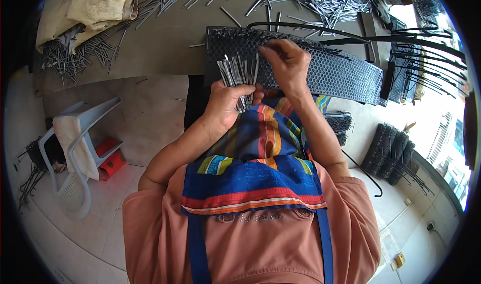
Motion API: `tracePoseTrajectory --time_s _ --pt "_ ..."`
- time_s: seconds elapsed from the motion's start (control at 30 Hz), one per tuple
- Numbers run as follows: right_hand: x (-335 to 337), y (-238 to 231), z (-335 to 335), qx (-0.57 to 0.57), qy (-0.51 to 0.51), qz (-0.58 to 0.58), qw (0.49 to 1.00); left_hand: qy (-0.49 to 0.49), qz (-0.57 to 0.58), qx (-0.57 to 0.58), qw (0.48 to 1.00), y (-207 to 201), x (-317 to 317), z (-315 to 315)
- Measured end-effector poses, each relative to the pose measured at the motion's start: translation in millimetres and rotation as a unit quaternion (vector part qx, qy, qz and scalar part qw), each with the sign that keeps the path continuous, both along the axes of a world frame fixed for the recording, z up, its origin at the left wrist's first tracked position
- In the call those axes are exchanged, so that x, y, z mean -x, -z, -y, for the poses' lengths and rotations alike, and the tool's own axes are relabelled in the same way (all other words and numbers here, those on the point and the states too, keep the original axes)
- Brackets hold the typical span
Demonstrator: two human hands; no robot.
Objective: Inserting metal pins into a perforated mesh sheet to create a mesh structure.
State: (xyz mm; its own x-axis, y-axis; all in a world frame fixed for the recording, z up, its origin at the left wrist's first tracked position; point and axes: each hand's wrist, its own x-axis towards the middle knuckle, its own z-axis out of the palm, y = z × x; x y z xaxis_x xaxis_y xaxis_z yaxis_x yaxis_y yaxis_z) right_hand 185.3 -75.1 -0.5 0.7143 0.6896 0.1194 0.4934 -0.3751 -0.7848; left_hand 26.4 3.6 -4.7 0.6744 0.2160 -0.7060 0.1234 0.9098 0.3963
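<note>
My left hand (pixel 220 104) is closed round a fanned bundle of thin silvery metal strips (pixel 234 72), their upper ends standing out above the thumb. Beside it, over a dark perforated metal panel (pixel 340 72), my right hand (pixel 291 66) has its thumb and forefinger brought together in a pinch. The fingertips are slightly blurred, and whatever lies between them is too small to make out. The panel is long and full of small round holes, and it slants down to the right across the front of the table. A row of dark strip ends shows along its far edge.
Loose metal strips (pixel 320 3) lie heaped at the table's back, with another pile (pixel 75 58) by a pale yellow sack (pixel 90 6). Black curved rods (pixel 421 39) jut out at the right. A grey plastic chair (pixel 82 144) and bundled black pieces (pixel 388 151) stand on the floor.
</note>
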Motion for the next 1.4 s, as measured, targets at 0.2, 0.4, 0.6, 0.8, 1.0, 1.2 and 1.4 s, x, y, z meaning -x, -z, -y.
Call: tracePoseTrajectory --time_s 0.2,0.4,0.6,0.8,1.0,1.2,1.4 --pt "-6 -3 24 -0.023 -0.006 -0.464 0.885 0.016 0.022 -0.020 0.999 -13 -12 8" --pt "-18 -1 23 -0.212 0.141 -0.235 0.938 0.018 -0.050 -0.087 0.995 -6 -12 8" --pt "-25 16 11 -0.205 0.079 0.013 0.975 0.021 -0.040 -0.091 0.995 -9 -17 10" --pt "-20 12 5 -0.114 0.043 0.068 0.990 0.009 -0.042 -0.069 0.997 -5 -17 9" --pt "-19 7 -1 -0.108 0.062 0.086 0.989 -0.005 -0.038 -0.034 0.999 -4 -17 12" --pt "-30 3 -9 -0.051 -0.001 0.152 0.987 -0.013 -0.031 -0.016 0.999 -5 -21 11" --pt "-24 0 6 0.041 -0.014 0.196 0.980 -0.033 -0.030 0.003 0.999 -5 -22 13"
